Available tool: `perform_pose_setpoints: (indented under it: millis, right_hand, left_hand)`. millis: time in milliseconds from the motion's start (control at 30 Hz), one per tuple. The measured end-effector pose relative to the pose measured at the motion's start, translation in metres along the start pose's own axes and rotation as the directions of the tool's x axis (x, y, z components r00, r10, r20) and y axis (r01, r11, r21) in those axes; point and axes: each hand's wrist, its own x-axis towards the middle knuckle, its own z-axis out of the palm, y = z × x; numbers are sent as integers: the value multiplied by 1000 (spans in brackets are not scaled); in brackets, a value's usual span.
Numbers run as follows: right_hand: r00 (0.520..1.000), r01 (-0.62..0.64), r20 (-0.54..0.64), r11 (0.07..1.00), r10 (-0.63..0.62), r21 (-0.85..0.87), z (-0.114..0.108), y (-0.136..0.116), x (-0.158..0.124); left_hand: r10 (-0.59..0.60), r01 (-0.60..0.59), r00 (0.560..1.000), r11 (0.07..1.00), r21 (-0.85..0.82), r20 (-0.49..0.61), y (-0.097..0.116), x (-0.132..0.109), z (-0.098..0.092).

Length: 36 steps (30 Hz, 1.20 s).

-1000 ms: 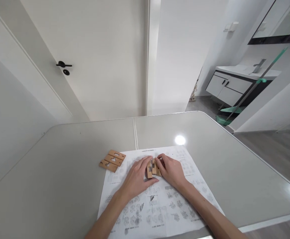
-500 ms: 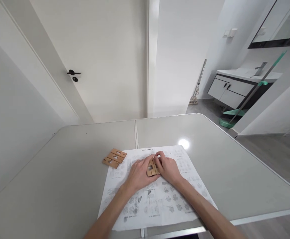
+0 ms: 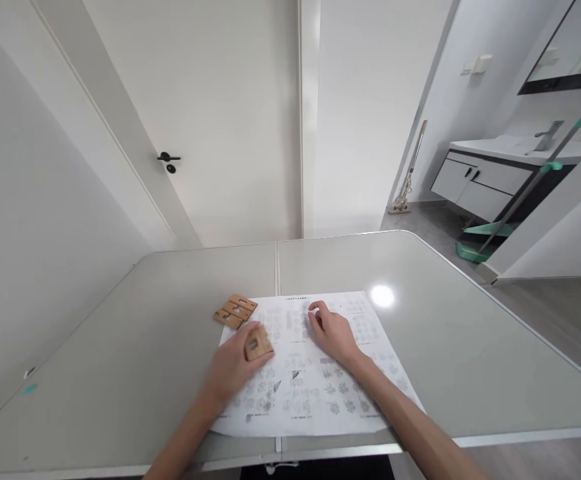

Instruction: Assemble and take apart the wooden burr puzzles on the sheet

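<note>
My left hand (image 3: 233, 363), smeared by motion, is wrapped round a wooden puzzle piece (image 3: 258, 344) with a cut-out window and a notched edge. It is over the left part of a large printed paper sheet (image 3: 315, 400). Just beyond that hand lie several flat wooden pieces (image 3: 236, 311) with cut-out slots and markings, side by side at the sheet's far left corner. My right hand (image 3: 334, 333) rests on the sheet right of its middle. Its fingers are loosely curled, a little apart, and I see nothing in them; the palm side is hidden.
The sheet lies on a pale grey folding table (image 3: 445, 360) with a metal rim and a centre seam. Behind it stands a closed door with a black handle (image 3: 168, 157). A mop (image 3: 409, 177), a washbasin cabinet (image 3: 480, 175) and a green dustpan (image 3: 473, 252) are at the far right.
My left hand has moved left and toward me, taking the wooden puzzle piece away from my right hand. The right hand stays nearly in place. The view has shifted slightly.
</note>
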Motion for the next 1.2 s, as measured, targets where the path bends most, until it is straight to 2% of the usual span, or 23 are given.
perform_pose_setpoints:
  millis: [100, 200, 400, 500, 600, 700, 800, 900, 967, 1100, 1200]
  right_hand:
    - [1000, 3, 0, 1000, -3, 14, -1, 0, -1]
    - [1000, 4, 0, 1000, -4, 30, -2, -1, -3]
    - [1000, -15, 17, 997, 13, 75, -2, 0, -3]
    - [999, -15, 46, 993, 10, 114, -10, -3, -4]
    - [994, 3, 104, 986, -21, 167, -28, -9, -18]
    - [993, -36, 117, 956, 2, 292, -47, -14, -52]
    - [989, -94, 140, 940, 50, 329, -56, -13, -95]
    - [982, -187, 86, 930, 168, 315, -56, -7, -126]
    - [970, -237, 32, 918, 240, 319, -52, -4, -137]
    - [955, -257, -53, 906, 290, 335, -46, -4, -141]
    - [951, -256, -80, 908, 298, 332, -42, -3, -140]
  left_hand:
    - [-157, 168, 983, 979, 115, -93, -29, -23, -23]
    - [-223, 256, 961, 941, 221, -162, -45, -30, -35]
    - [-250, 309, 943, 903, 299, -219, -44, -11, -29]
    - [-237, 302, 943, 906, 297, -235, -41, -7, -24]
    - [-219, 278, 948, 921, 272, -230, -45, -9, -24]
    - [-220, 268, 947, 942, 200, -232, -49, -14, -28]
    - [-253, 281, 935, 956, 83, -248, -51, -18, -31]
    - [-286, 291, 921, 957, -21, -264, -49, -24, -32]
    - [-276, 277, 924, 960, -34, -266, -45, -30, -31]
    - [-184, 192, 949, 981, 6, -256, -40, -45, -26]
    - [-153, 151, 951, 988, -28, -267, -41, -51, -25]
